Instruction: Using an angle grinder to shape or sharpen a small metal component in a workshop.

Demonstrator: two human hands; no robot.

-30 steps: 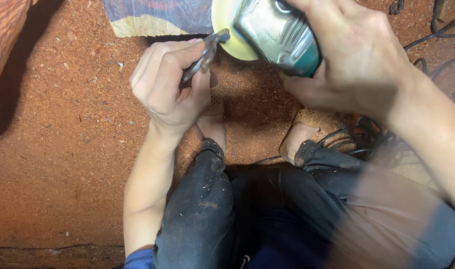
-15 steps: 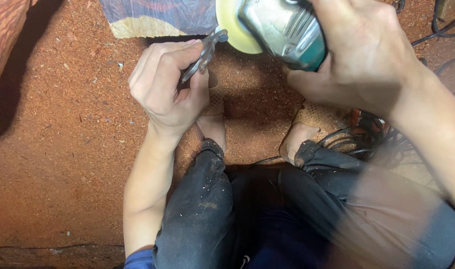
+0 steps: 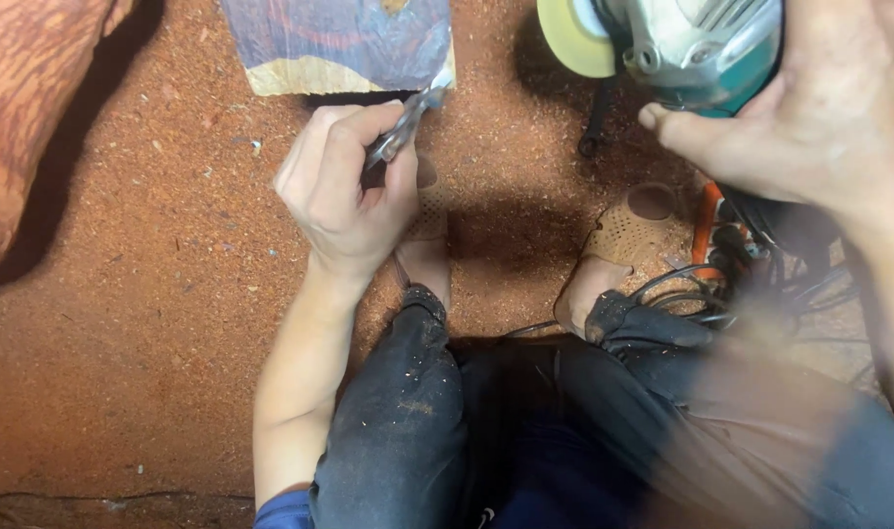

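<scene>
Angle grinder [image 3: 702, 49] gripped in right hand [image 3: 809, 118], left hand [image 3: 349, 186] fisted w/ small metal tool [image 3: 403, 127].

No packages, labels, signs or screens anywhere in view.

Glossy plastic grinder [image 3: 706, 49] – matt (dusty) floor [image 3: 153, 294]
</scene>
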